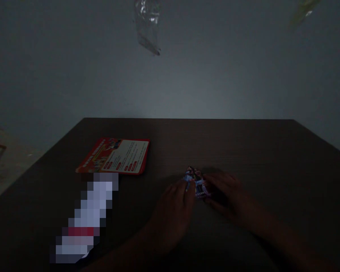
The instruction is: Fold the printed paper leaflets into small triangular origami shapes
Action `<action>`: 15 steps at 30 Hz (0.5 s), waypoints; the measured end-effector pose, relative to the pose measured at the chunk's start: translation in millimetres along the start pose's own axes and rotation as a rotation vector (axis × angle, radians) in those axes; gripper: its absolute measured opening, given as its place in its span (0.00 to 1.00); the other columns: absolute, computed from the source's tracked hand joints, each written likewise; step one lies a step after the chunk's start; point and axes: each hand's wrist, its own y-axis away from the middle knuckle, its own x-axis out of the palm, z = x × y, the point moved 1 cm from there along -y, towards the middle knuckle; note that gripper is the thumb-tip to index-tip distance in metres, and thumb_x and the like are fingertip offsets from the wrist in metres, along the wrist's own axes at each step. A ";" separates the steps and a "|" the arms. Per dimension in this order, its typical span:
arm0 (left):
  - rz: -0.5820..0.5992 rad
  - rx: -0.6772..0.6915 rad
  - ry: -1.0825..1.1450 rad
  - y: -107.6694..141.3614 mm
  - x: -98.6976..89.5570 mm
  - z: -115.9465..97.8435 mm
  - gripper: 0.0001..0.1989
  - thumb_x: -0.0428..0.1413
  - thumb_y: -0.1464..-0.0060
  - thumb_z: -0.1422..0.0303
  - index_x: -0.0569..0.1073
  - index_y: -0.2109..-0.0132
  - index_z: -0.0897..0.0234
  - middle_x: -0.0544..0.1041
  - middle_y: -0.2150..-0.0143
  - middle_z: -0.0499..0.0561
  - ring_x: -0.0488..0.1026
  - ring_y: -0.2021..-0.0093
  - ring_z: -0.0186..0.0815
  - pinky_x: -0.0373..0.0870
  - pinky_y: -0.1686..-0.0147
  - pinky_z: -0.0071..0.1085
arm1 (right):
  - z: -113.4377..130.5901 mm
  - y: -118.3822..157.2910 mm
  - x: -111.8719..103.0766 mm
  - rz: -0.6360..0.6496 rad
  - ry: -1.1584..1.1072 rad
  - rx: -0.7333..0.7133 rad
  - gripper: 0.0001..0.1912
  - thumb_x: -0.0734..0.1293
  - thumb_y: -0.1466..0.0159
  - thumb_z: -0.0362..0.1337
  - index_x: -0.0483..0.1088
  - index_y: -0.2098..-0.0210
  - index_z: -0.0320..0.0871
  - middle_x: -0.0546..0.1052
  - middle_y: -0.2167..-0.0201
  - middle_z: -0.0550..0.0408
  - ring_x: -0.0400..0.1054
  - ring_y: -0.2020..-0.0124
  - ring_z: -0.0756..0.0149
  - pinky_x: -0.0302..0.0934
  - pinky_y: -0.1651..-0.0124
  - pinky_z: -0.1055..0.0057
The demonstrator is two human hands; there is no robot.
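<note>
A small, colourful printed piece (197, 184), card-like with dark and blue pictures, lies between my hands on the dark table. It is too dim to tell whether it is one card, a stack or a packet. My left hand (175, 211) is closed at its left side, thumb on the lower left part and fingers along the left edge. From the right, my right hand (229, 194) curls its thumb and fingers round the opposite edge. Part of the piece is hidden under the fingers.
A red card or flat box (124, 155) with a pale text panel lies to the left on the table (215, 139). Nearer me is a long, bright pixelated object (87, 215). Clear plastic (148, 28) hangs on the grey wall (204, 75) behind.
</note>
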 end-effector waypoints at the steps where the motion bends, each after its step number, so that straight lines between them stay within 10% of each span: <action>1: 0.019 0.022 -0.017 -0.1 -1.2 0.0 0.21 0.46 0.42 0.77 0.60 0.42 0.72 0.67 0.43 0.64 0.66 0.44 0.47 0.67 0.48 0.42 | 0.7 0.0 -1.2 0.006 0.017 -0.005 0.26 0.65 0.39 0.34 0.58 0.42 0.45 0.70 0.48 0.47 0.63 0.49 0.56 0.57 0.47 0.55; 15: 0.144 -0.042 0.023 -7.7 -19.0 -2.1 0.14 0.47 0.43 0.79 0.68 0.50 0.68 0.72 0.53 0.55 0.69 0.55 0.40 0.71 0.56 0.36 | 5.2 1.0 -3.4 0.071 0.035 -0.054 0.14 0.63 0.38 0.32 0.69 0.52 0.46 0.74 0.56 0.50 0.68 0.56 0.59 0.58 0.50 0.56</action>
